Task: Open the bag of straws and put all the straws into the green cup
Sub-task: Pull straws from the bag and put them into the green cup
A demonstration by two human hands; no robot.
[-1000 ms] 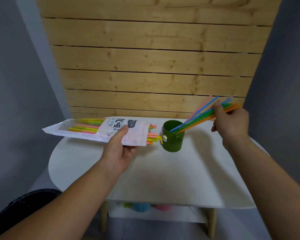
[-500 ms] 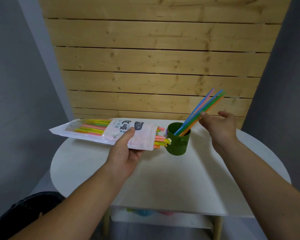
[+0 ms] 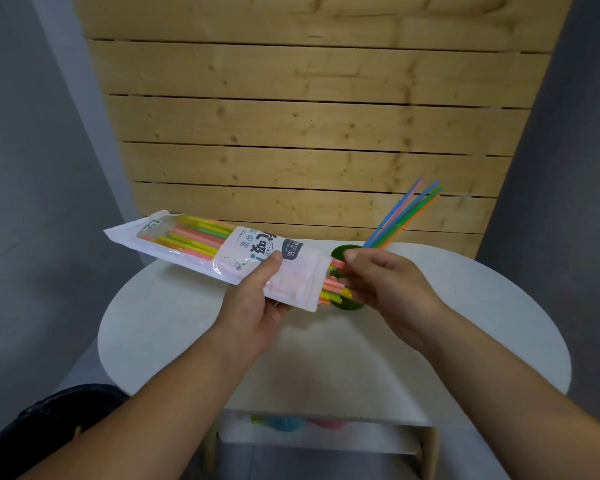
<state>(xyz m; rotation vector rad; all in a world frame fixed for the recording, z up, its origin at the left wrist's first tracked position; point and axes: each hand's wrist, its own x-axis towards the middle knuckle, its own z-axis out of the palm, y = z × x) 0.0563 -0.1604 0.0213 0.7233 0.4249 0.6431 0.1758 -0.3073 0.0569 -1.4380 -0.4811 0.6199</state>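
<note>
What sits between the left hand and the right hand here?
Head view: the open end of the bag, held by the left hand, with straw tips poking out toward the right hand.

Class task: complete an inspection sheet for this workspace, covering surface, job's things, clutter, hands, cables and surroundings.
Surface: white table, rounded edge.
Job's things: bag held above the table, open end toward the green cup; loose straws lean in the cup; bagged straws poke from its mouth.
Clutter: blurred coloured items on the shelf below.
Hands: left hand grips the bag; right hand at the poking straw ends, grip unclear.
Cables: nothing seen.
Surroundings: plank wall, grey side walls.
</note>
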